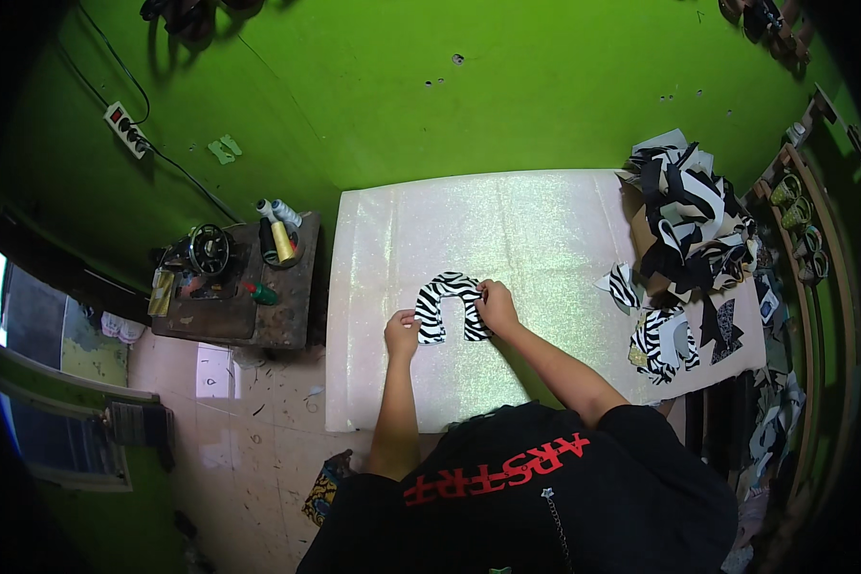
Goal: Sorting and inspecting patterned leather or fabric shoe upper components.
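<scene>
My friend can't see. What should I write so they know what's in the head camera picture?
A person's left hand and right hand touch opposite sides of a zebra-striped arch on a pale, shimmery tabletop. Mostly black and white scraps are heaped at the right; a sewing machine stands left of the table, and the walls are bright green.

I view a bright green wall (526, 115) at the rear. A white power strip (124, 129) sits at upper left. Centrally, I note a worktable (364, 373) with a pale, glittering top. Left side: dark sewing-machine table (282, 325), glossy tiled floor (249, 488), window panes (33, 325). Right side: wooden rack (831, 239). Light reflects off floor and worktable.
</scene>
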Tool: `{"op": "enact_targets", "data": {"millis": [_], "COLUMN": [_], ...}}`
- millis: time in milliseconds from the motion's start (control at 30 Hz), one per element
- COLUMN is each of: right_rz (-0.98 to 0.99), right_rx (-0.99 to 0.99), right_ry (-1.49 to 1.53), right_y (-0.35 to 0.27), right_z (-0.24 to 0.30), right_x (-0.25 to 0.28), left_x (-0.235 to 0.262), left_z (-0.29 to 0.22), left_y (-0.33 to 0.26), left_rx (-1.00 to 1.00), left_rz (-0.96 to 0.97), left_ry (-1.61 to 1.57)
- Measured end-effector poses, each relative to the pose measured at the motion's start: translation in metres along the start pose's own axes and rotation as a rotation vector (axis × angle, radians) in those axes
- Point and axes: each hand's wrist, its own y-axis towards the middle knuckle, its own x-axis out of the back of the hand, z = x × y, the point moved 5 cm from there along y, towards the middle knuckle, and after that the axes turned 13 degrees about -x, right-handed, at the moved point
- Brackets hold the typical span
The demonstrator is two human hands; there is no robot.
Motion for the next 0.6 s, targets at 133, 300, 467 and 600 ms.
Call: {"op": "enact_targets", "data": {"millis": [133, 300, 467, 600], "right_rz": [0.026, 0.037, 0.099, 0.112], "right_rx": [-0.093, -0.062, -0.004, 0.105], "right_ry": [-0.117, -0.179, -0.217, -0.071], "right_y": [-0.007, -0.012, -0.023, -0.024], "right_z": [0.001, -0.002, -0.006, -0.015], "right_x": [0.000, 0.006, 0.012, 0.028], "left_x": [0.003, -0.005, -0.022, -0.029], "left_z": [0.001, -0.042, -0.049, -0.062], "left_y": [-0.004, -0.013, -0.027, -0.030], "left_rx": [-0.039, -0.334, -0.419, -0.351], "left_rz": [-0.055, -0.118, 0.021, 0.081], "left_ry": [0.123, 0.419, 0.565, 0.739]}}
